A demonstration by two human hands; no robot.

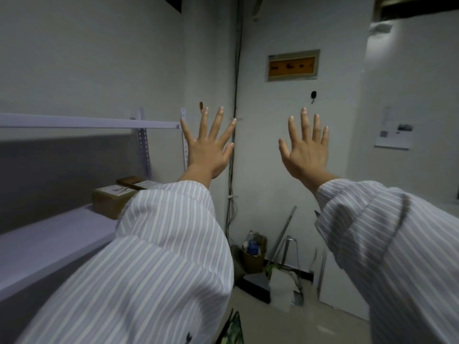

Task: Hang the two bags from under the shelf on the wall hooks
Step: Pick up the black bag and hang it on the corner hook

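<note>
Filling the foreground, two striped sleeves [161, 244] stretch forward from the person's body. Between them, at the very bottom edge, a green-patterned thing [232, 327] with a dark rim pokes into view low near the floor (it may be one of the bags, but too little shows to tell).

Beyond the cuffs, the left hand [208, 150] and the right hand [305, 155] are raised side by side, well apart, backs toward the camera. Every finger is straight and fanned, and neither hand grips anything.

To the left stands a pale metal shelf [49, 244]. Two cardboard boxes [111, 198] sit at the far end of its lower board, partly hidden by the left sleeve.

Further off, in the corner on the floor, a brown bin [253, 260] holds bottles, with metal rods leaning just beside it.

On the far wall, a black hook [314, 95] sits above the right hand, and a brown hook [201, 105] shows just above the left fingertips. Both hooks are bare. Higher up is a framed panel [293, 65] with an orange window, and a paper notice [395, 135] is stuck on the wall to the right.
</note>
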